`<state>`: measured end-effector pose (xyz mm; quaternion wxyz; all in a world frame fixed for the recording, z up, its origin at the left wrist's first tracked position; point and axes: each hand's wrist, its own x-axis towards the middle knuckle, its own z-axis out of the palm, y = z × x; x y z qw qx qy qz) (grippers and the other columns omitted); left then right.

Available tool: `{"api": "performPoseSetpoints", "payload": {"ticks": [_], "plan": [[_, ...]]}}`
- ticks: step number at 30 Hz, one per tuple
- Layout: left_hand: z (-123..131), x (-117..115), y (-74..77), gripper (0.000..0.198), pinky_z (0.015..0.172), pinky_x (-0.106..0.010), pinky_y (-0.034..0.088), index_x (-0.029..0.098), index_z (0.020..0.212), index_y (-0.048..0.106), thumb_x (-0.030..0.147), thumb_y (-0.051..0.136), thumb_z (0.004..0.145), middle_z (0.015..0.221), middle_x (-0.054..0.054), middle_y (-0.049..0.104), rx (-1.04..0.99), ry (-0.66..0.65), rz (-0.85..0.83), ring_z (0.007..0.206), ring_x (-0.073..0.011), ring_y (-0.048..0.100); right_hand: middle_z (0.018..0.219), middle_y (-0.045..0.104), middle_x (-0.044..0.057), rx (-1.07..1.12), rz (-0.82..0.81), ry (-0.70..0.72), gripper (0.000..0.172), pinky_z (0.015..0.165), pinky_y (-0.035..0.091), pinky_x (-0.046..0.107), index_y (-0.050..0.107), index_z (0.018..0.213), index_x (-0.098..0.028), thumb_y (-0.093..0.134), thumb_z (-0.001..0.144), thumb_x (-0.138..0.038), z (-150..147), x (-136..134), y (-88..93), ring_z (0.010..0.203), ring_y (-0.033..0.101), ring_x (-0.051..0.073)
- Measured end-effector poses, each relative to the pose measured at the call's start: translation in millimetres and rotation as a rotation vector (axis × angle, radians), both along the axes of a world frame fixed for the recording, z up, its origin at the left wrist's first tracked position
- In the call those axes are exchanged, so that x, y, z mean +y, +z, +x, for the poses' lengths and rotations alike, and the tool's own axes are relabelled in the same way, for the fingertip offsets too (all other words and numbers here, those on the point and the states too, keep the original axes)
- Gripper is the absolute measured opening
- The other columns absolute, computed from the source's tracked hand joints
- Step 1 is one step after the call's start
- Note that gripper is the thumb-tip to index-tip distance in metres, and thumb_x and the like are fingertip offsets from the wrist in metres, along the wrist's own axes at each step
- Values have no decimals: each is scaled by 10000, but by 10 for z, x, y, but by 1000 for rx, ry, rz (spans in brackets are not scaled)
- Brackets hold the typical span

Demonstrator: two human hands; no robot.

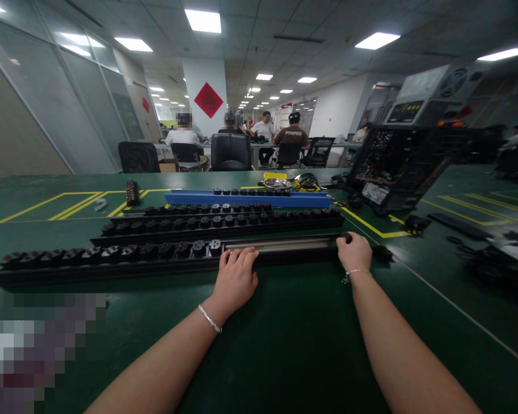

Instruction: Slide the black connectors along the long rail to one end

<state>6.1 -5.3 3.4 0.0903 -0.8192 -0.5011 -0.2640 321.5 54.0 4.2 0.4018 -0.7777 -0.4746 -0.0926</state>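
Observation:
A long black rail (pixel 285 246) lies across the green table nearest me, its left half filled with several black socket modules (pixel 112 252). My left hand (pixel 236 276) rests on the rail's near edge, fingers curled over it beside the last module. My right hand (pixel 354 252) is closed at the rail's right end, pinching a small black piece (pixel 346 236) there. Both wrists wear thin bracelets.
Two more black rails with modules (pixel 224 221) and a blue rail (pixel 248 199) lie farther back. A metal bowl (pixel 276 184) and an open black electronics chassis (pixel 392 169) stand at the back right. Several people sit at desks beyond the table.

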Motion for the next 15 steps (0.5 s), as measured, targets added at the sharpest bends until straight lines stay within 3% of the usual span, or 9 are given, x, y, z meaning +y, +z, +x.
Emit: {"api": "performPoseSetpoints", "payload": {"ticks": [15], "plan": [[1, -2, 9, 440, 1024, -467, 309, 223, 1207, 519, 219, 537, 767, 1280, -53, 571, 4, 5, -6, 1149, -245, 493, 797, 638, 128, 49, -53, -141, 346, 760, 428, 341, 702, 890, -101, 471, 706, -280, 246, -29, -9, 808, 548, 239]]}}
